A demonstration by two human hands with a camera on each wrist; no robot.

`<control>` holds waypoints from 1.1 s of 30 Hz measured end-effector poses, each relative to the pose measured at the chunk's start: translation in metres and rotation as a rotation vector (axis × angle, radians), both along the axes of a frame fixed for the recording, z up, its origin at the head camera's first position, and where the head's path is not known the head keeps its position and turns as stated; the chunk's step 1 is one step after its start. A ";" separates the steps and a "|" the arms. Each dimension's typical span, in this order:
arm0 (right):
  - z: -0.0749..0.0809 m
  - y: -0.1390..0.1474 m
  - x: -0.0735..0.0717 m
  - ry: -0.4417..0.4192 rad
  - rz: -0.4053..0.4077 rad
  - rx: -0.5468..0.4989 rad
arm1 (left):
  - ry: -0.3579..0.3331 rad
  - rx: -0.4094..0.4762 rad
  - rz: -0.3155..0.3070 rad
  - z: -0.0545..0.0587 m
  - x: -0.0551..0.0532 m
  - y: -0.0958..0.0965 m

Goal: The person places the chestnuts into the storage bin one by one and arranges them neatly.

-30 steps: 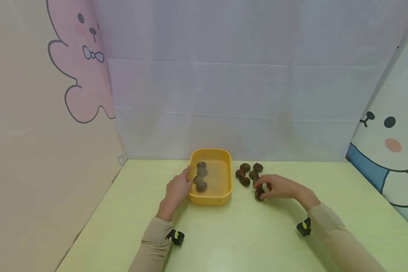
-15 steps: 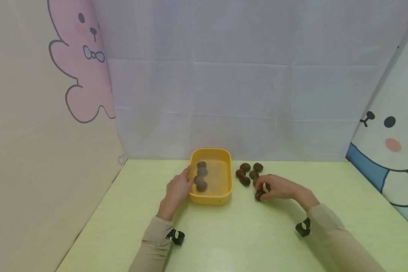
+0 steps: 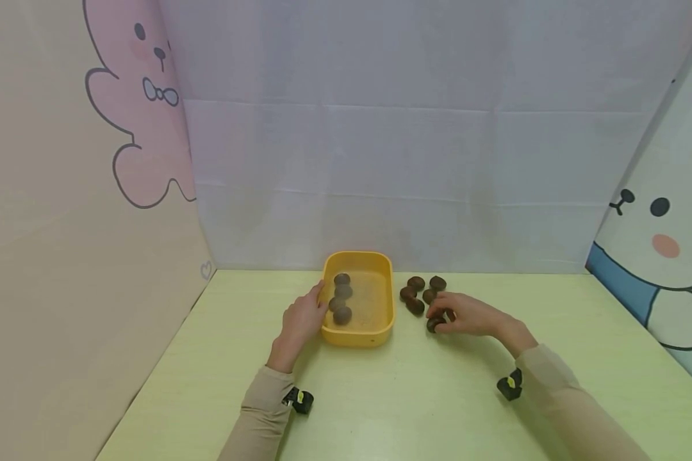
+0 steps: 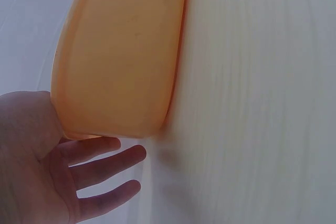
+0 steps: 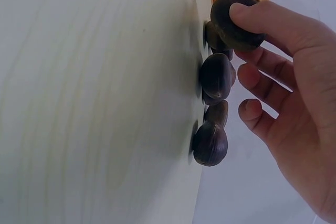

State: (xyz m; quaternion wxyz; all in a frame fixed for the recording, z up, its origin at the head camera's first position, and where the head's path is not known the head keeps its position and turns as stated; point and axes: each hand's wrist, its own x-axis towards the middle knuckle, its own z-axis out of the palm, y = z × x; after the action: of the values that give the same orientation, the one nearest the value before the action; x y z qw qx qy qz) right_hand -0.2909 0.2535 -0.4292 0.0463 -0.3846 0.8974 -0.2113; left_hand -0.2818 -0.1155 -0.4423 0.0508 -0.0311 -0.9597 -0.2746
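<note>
My left hand (image 3: pixel 304 318) grips the left wall of a yellow plastic box (image 3: pixel 376 298), thumb at the rim. In the left wrist view several fingers (image 4: pixel 107 167) reach out beside the box's outer wall (image 4: pixel 121 56). Inside the box, several chestnuts (image 3: pixel 342 315) lie along its left side. To the right of the box, my right hand (image 3: pixel 471 314) pinches a dark brown chestnut (image 3: pixel 435 324) between thumb and fingers. The right wrist view shows this chestnut (image 5: pixel 224 20) off the table, beyond several others (image 5: pixel 215 76).
Several loose chestnuts (image 3: pixel 415 306) lie on the pale yellow-green table (image 3: pixel 380 397), between the box and my right hand. A white cloth (image 3: pixel 346 160) hangs along the table's back edge. Printed panels stand at left and right.
My right hand has closed on the nearest chestnut and brought it slightly up and to the left. The left hand and the box have stayed in place.
</note>
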 end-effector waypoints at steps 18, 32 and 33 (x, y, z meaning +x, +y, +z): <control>0.007 -0.007 -0.003 0.011 -0.019 -0.055 | 0.004 -0.001 0.002 0.000 -0.001 0.000; 0.012 -0.016 -0.008 0.150 0.055 -0.099 | 0.003 -0.003 0.005 0.001 0.001 0.000; 0.013 -0.016 -0.008 0.155 0.052 -0.100 | 0.005 -0.003 0.004 0.001 0.001 0.000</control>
State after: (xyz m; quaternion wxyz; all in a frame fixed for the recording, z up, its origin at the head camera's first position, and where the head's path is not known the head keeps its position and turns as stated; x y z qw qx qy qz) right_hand -0.2991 0.2371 -0.4167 -0.0371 -0.4246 0.8764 -0.2240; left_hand -0.2809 -0.1152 -0.4416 0.0536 -0.0298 -0.9601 -0.2730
